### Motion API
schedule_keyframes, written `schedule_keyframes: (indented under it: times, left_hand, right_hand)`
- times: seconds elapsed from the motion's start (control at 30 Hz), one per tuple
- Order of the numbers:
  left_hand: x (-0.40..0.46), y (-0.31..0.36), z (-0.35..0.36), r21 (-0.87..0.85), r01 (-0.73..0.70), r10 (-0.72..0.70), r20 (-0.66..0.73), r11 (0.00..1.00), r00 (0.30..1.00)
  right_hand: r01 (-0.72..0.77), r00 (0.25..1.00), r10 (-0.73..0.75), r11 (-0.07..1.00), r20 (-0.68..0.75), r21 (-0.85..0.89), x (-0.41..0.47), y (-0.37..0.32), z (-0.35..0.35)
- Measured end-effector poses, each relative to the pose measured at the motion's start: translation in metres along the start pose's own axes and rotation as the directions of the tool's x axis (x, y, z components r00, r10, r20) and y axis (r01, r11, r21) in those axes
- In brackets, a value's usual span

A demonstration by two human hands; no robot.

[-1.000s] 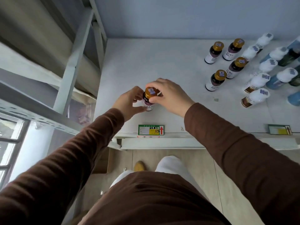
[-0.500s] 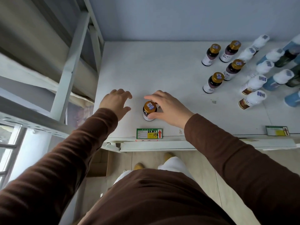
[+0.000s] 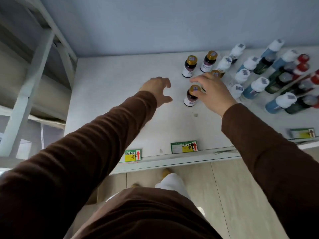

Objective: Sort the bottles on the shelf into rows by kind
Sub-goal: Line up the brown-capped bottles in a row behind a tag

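Since a moment before, both hands had left the front bottle. The right hand [image 3: 213,94] now closed its grip on another gold-capped bottle [image 3: 192,96] at two o'clock on the shelf [image 3: 120,100], beside its kind; the left hand [image 3: 158,89] hovered open, holding nothing.

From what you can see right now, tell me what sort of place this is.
Probably a shop or pharmacy stockroom. A white shelf carries green-and-yellow price tags with handwritten figures along its front edge, and many small bottles of a few repeated kinds, such as gold-capped bottles and white-capped bottles, stand grouped like stock.
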State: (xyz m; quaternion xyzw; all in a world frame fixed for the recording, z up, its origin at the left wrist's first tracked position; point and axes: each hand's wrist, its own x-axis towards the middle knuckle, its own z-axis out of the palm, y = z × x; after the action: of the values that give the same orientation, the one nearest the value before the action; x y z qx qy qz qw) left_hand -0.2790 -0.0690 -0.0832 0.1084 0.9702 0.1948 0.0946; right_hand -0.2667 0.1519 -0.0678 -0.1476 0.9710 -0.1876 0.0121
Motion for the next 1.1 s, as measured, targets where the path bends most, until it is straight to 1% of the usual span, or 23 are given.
schedule_keyframes:
  times: [0.17, 0.23, 0.3, 0.43, 0.53, 0.6, 0.67, 0.77, 0.83, 0.87, 0.93, 1.03, 1.1]
  left_hand:
    - [0.036, 0.033, 0.055, -0.128, 0.077, -0.068, 0.074, 0.989, 0.995]
    - [0.044, 0.040, 0.074, -0.187, 0.106, -0.096, 0.064, 0.977, 0.993]
    - [0.052, 0.045, 0.088, -0.210, 0.112, -0.109, 0.029, 0.971, 0.994]
    - [0.057, 0.049, 0.101, -0.266, 0.104, -0.115, -0.025, 0.958, 0.993]
    - [0.050, 0.042, 0.094, -0.421, 0.117, -0.132, -0.008, 0.900, 0.991]
    - [0.043, 0.031, 0.074, -0.563, 0.101, -0.112, 0.015, 0.820, 0.994]
    - [0.032, 0.019, 0.044, -0.707, 0.064, -0.064, 0.027, 0.704, 0.998]
    - [0.010, -0.007, 0.000, -0.850, 0.033, -0.015, 0.030, 0.526, 0.999]
    - [-0.007, -0.028, -0.022, -0.916, 0.053, 0.010, 0.062, 0.398, 0.998]
    - [-0.016, -0.040, -0.030, -0.938, 0.075, 0.024, 0.088, 0.339, 0.996]
    - [-0.033, -0.062, -0.039, -0.959, 0.130, 0.036, 0.144, 0.253, 0.989]
    - [-0.057, -0.094, -0.042, -0.973, 0.186, 0.042, 0.193, 0.136, 0.980]
    - [-0.071, -0.112, -0.042, -0.978, 0.195, 0.033, 0.198, 0.073, 0.980]
  right_hand:
    - [0.039, 0.987, -0.034, 0.999, 0.154, -0.033, 0.013, 0.029, -0.002]
    - [0.057, 0.977, -0.047, 0.997, 0.209, -0.042, 0.017, 0.033, 0.002]
    - [0.058, 0.970, -0.045, 0.997, 0.239, -0.046, 0.020, 0.036, 0.007]
    - [0.038, 0.978, -0.040, 0.999, 0.207, 0.013, 0.020, 0.039, 0.014]
    - [0.023, 0.985, -0.043, 0.993, 0.165, 0.120, 0.023, 0.039, 0.011]
    - [-0.014, 0.993, -0.017, 0.964, 0.115, 0.266, 0.029, 0.033, 0.003]
    - [-0.048, 0.997, 0.013, 0.897, 0.082, 0.439, 0.037, 0.017, -0.006]
    - [-0.099, 0.995, 0.061, 0.724, 0.079, 0.683, 0.049, -0.019, -0.014]
    - [-0.120, 0.993, 0.082, 0.602, 0.088, 0.789, 0.055, -0.047, -0.014]
    - [-0.132, 0.991, 0.087, 0.561, 0.101, 0.818, 0.057, -0.061, -0.012]
    - [-0.172, 0.985, 0.088, 0.516, 0.148, 0.839, 0.061, -0.089, -0.005]
    - [-0.234, 0.972, 0.084, 0.471, 0.221, 0.851, 0.066, -0.125, 0.012]
    - [-0.249, 0.967, 0.079, 0.470, 0.241, 0.847, 0.069, -0.144, 0.023]
